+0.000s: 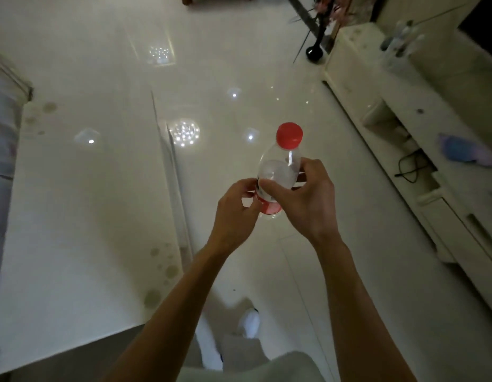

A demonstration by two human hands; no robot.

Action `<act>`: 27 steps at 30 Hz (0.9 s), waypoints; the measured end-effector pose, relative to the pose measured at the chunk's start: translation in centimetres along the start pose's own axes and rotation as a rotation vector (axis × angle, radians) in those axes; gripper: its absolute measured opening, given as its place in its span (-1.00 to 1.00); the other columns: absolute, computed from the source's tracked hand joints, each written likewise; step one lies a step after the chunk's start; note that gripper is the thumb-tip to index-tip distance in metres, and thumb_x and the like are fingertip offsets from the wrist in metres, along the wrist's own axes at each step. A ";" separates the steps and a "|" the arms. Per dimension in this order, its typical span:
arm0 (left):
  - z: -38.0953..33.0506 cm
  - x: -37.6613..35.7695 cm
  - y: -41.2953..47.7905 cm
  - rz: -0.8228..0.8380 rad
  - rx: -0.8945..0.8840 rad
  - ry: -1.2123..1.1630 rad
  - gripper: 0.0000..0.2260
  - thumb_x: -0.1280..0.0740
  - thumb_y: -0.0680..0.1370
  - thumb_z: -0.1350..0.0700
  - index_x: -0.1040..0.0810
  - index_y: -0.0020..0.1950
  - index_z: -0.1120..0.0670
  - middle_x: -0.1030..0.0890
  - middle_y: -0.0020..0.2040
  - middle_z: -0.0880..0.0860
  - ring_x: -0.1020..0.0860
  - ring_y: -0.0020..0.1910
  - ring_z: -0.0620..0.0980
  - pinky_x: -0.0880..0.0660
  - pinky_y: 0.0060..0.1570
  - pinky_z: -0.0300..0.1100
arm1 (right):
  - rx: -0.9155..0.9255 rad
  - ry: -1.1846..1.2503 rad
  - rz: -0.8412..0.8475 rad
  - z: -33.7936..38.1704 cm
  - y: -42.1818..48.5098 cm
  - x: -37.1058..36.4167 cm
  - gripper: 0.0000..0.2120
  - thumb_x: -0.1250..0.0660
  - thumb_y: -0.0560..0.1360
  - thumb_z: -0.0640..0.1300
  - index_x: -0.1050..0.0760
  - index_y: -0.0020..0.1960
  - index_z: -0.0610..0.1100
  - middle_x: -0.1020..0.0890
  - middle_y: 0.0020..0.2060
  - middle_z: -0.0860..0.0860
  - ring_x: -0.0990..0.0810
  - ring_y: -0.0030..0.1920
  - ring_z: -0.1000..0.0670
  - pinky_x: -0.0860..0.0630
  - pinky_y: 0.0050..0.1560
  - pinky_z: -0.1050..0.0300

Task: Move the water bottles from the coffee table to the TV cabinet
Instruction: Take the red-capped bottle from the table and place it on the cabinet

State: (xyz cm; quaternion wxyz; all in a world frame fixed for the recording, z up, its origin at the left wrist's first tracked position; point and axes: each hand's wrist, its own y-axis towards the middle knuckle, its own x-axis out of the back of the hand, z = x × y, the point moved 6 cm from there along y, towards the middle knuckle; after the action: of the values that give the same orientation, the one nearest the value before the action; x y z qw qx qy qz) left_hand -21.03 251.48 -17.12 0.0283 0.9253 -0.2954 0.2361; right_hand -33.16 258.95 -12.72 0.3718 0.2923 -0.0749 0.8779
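A person holds one water bottle up in the air, near the middle of the view. It has a red cap and a red label, and it tips a little toward 1 o'clock. The left hand holds the low part of the bottle, with its fingers curled on the label. The right hand is wrapped round the clear middle part. The bottle is over the shiny floor, not resting on anything. The coffee table worktop is at 9 o'clock, and the bottle is already off it. The TV cabinet runs along 3 o'clock, apart from the bottle. At 1 o'clock, on the far end of the cabinet, stand some pale bottle shapes, too blurry to count. They may be bottles moved already. I think this one is about halfway there. It has yet to go over to 3 o'clock and be set down standing up on the cabinet top.
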 end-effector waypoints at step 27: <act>-8.9 -4.6 34.7 0.172 -0.124 -0.082 -0.72 -0.30 0.59 0.06 -0.53 0.29 0.04 -0.61 0.20 -0.03 -0.53 0.10 -0.16 -0.51 0.08 -0.24 | -0.043 -0.074 -0.183 -1.7 33.3 2.9 -0.40 -0.48 0.30 0.22 -0.43 0.21 -0.03 -0.51 0.04 0.11 -0.51 -0.09 0.23 -0.37 -0.16 0.49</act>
State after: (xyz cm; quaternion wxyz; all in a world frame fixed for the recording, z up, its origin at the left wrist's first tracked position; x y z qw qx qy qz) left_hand -47.46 227.04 -14.36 0.0533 0.9019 -0.3886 0.1810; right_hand -58.71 237.62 -9.59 0.4538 0.3220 -0.0801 0.8270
